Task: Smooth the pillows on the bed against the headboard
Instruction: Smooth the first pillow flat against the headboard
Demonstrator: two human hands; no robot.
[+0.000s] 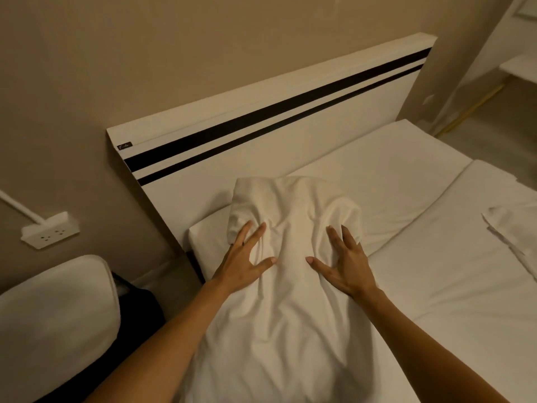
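A wrinkled white pillow (290,301) lies lengthwise on the bed (450,286), its far end near the white headboard (290,135) with two black stripes. My left hand (247,257) presses flat on the pillow's upper left part, fingers spread. My right hand (345,260) presses flat on its upper right part, fingers spread too. Neither hand grips the cloth. A flatter white pillow or mattress corner (206,237) shows under the wrinkled pillow at the left.
A second white pillow (52,321) sits at the lower left beside the bed, over something dark. A wall socket (50,231) is on the beige wall at the left. Folded white cloth (514,228) lies at the bed's right edge.
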